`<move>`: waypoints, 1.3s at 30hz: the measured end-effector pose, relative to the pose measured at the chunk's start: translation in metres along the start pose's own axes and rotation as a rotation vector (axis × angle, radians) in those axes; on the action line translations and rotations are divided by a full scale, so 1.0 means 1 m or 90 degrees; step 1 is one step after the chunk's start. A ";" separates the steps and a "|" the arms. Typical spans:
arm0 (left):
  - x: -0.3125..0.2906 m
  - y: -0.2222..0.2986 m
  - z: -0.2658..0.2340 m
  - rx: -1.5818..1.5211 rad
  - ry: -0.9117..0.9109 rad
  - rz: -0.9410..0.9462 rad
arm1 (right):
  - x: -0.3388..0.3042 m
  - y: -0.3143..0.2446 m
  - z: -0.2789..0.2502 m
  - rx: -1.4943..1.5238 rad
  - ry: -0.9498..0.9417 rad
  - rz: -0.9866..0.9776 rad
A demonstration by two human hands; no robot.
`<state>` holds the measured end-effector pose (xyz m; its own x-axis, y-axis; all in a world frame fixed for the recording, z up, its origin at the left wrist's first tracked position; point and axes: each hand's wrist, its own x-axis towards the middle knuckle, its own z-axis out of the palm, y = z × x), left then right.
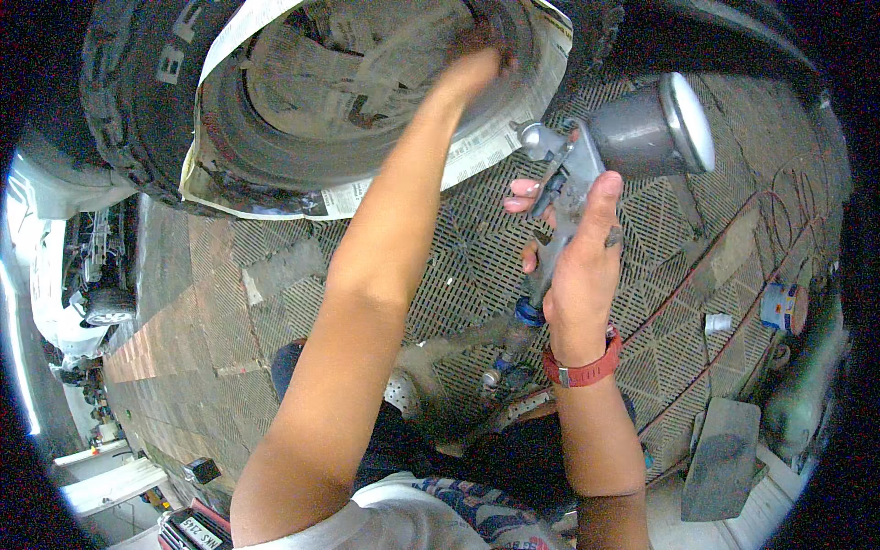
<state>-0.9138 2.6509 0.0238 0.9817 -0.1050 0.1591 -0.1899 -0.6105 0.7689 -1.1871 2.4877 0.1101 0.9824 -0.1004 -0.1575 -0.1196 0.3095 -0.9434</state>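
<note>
Spray gun in grey metal [570,188], dark cylindrical cup [637,128] with shiny rounded end, is held up off the ribbed grey-brown tile floor [467,275], just right of the big black knobbly tyre [151,119] toward the floor's far edge. Right hand [587,257] is clamped round the handle, red wrist strap [587,369] below, fingertips [522,188] up by the trigger; can't tell if it's pressed. Left hand [495,57] is well apart from it, inside the wheel, blurred and dark; can't tell if it grips or only touches. Risks, my read: a stray squeeze could put spray on the left forearm, given fingers at the trigger and an arm that close to the head. Cup lies on its side, so a loose joint could drip, if it's loaded; contents don't show. Forearm crosses the near rim of the printed newspaper sheet [495,147] round the tyre; leaning on it could tear or shift the paper. Orientation: rounded silver head seems to face left, wheel side; cup end points at the floor's right edge, where a blue-and-white can [781,307] sits. Handle's long axis runs from the blue-ringed fitting [529,312] away from the body, slightly right; cup axis roughly square to that.
</note>
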 end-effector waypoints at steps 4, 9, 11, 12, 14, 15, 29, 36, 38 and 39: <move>-0.024 0.024 -0.033 -0.177 0.079 0.011 | -0.006 -0.008 -0.004 0.020 0.011 -0.005; -0.047 -0.005 0.012 -0.036 0.051 -0.107 | -0.004 -0.008 -0.006 0.020 -0.002 -0.008; -0.063 -0.018 0.040 0.028 0.003 -0.207 | -0.003 -0.008 -0.010 0.019 -0.003 -0.003; -0.066 -0.067 0.043 0.123 0.034 -0.194 | -0.005 -0.008 -0.003 0.042 -0.019 0.009; -0.073 -0.116 0.052 0.221 -0.009 -0.262 | -0.003 -0.004 -0.003 0.052 -0.014 0.026; -0.086 -0.111 0.060 0.276 -0.039 -0.293 | -0.001 -0.003 -0.008 0.040 0.003 0.028; -0.055 0.014 0.064 -0.125 0.008 -0.100 | 0.011 -0.002 -0.017 0.032 0.038 0.026; -0.072 -0.032 0.051 0.175 0.149 0.042 | 0.011 0.002 -0.004 0.028 0.015 0.005; -0.085 -0.042 0.055 0.198 0.002 -0.106 | 0.014 0.009 -0.003 0.003 0.032 0.005; -0.093 -0.046 0.050 0.202 -0.046 -0.158 | 0.014 0.012 -0.001 -0.024 0.028 -0.007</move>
<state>-0.9956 2.6496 -0.0572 0.9978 0.0285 -0.0598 0.0567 -0.8346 0.5480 -1.1747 2.4893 0.0960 0.9766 -0.1455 -0.1583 -0.1143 0.2721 -0.9555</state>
